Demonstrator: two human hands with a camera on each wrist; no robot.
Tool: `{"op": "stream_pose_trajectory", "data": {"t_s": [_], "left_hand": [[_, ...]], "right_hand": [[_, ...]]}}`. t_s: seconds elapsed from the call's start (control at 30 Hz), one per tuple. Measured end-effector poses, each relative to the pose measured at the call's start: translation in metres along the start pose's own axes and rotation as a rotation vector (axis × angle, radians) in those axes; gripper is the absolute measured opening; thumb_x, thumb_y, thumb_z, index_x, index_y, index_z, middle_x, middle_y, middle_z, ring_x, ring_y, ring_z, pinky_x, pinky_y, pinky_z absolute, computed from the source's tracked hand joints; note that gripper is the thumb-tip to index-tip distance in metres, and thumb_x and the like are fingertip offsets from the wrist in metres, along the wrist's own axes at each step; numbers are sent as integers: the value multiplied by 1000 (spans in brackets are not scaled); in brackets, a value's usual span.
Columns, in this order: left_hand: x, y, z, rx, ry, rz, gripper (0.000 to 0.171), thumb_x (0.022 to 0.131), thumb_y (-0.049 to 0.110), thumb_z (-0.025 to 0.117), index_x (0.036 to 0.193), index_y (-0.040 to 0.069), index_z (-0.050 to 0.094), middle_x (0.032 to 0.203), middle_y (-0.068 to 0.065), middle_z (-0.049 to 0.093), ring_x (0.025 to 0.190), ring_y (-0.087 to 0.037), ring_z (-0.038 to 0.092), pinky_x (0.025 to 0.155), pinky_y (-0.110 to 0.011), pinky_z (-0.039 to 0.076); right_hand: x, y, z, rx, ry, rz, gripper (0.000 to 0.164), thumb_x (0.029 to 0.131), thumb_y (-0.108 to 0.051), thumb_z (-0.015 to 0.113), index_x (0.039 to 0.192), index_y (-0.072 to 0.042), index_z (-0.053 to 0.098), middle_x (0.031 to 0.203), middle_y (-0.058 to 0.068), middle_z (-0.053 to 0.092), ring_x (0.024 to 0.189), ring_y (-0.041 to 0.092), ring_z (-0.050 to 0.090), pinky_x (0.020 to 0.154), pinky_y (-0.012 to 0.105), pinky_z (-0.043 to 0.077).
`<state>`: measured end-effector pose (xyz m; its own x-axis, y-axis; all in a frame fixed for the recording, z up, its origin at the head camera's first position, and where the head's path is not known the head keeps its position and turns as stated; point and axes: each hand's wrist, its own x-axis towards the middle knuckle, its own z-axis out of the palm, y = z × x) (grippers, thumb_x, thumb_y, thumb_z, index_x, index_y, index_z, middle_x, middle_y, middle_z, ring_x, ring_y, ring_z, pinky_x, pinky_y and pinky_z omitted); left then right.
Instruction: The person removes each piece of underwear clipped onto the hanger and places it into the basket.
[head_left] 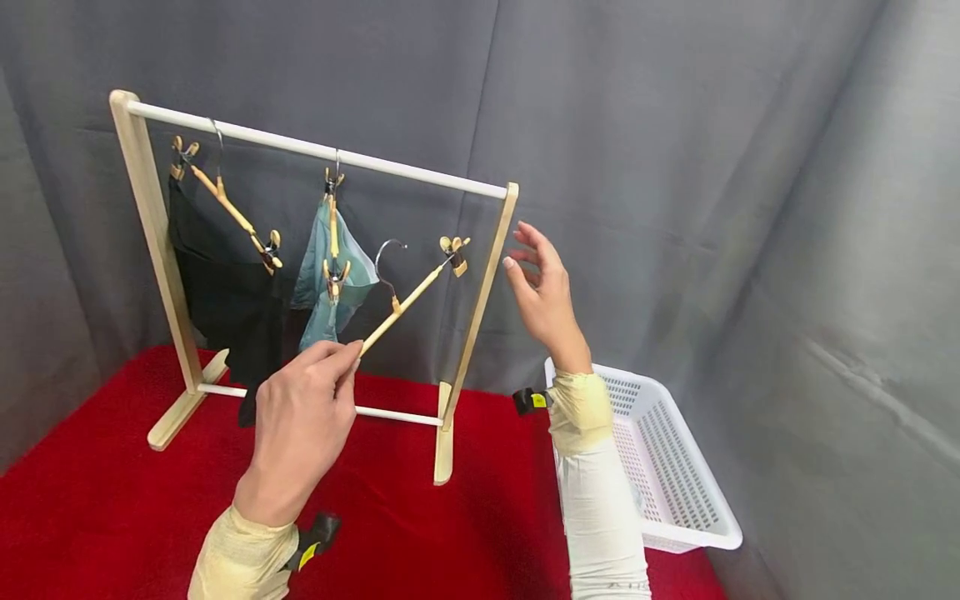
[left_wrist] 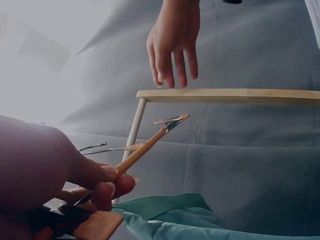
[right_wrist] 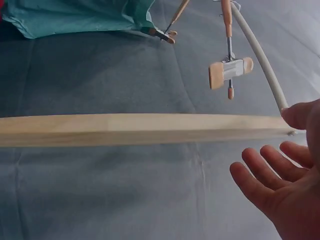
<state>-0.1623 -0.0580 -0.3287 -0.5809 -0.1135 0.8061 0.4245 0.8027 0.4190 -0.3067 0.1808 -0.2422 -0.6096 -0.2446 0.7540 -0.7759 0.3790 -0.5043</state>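
Note:
My left hand (head_left: 307,417) pinches one end of a wooden clip hanger (head_left: 401,308) between thumb and fingers. This hanger slants up to the right, its metal hook off the rail; the clip (head_left: 454,254) at its far end holds nothing. In the left wrist view, another clip (left_wrist: 100,225) sits under the palm. Beside the rack's right post (head_left: 483,308), my right hand (head_left: 547,292) is raised with fingers loosely bent and holds nothing. On the rack's white rail (head_left: 315,148) hang black shorts or a similar garment (head_left: 225,283) and a light blue garment (head_left: 348,267), each clipped to its own hanger.
The wooden rack stands on a red cloth (head_left: 375,517). To its right, under my right forearm, is a white perforated plastic basket (head_left: 720,525). Grey curtain fabric (head_left: 675,167) hangs behind and to the sides.

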Motion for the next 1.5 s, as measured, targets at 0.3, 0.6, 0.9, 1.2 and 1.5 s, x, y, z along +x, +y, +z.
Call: {"op": "stream_pose_trajectory", "data": {"t_s": [0.3,0.6,0.9,1.2,1.5], "left_hand": [[18,5,7,-3,17,37,26,79,7,65,105,4,67,83,-8,64,62,-19,56,51,-36,47],[33,13,22,2,40,34,26,81,9,64,107,3,66,87,-11,65,67,-23,59,57,-40,51],[52,18,37,21,91,60,23,84,6,57,104,5,68,87,-10,63,70,-26,60,53,-43,48],[80,18,53,61,116,82,22,85,4,55,101,4,69,82,-11,62,62,-30,57,49,-44,46],[97,19,78,250,158,123,20,79,-3,48,78,3,67,65,-13,52,46,-31,47,41,-42,40]], "right_hand": [[25,1,9,45,39,-14,46,94,-10,45,138,-2,35,129,17,49,110,26,54,90,41,46],[38,1,13,83,133,-44,39,92,-9,47,130,1,42,114,19,54,100,26,57,83,33,46],[46,2,10,122,63,-68,38,91,-5,50,125,9,43,110,29,55,95,34,56,86,40,43],[46,9,7,141,43,-47,36,91,-6,51,123,8,45,109,27,57,92,30,56,83,38,42],[48,19,7,190,33,-61,35,91,-7,52,123,6,47,107,26,57,90,25,56,79,26,42]]}}
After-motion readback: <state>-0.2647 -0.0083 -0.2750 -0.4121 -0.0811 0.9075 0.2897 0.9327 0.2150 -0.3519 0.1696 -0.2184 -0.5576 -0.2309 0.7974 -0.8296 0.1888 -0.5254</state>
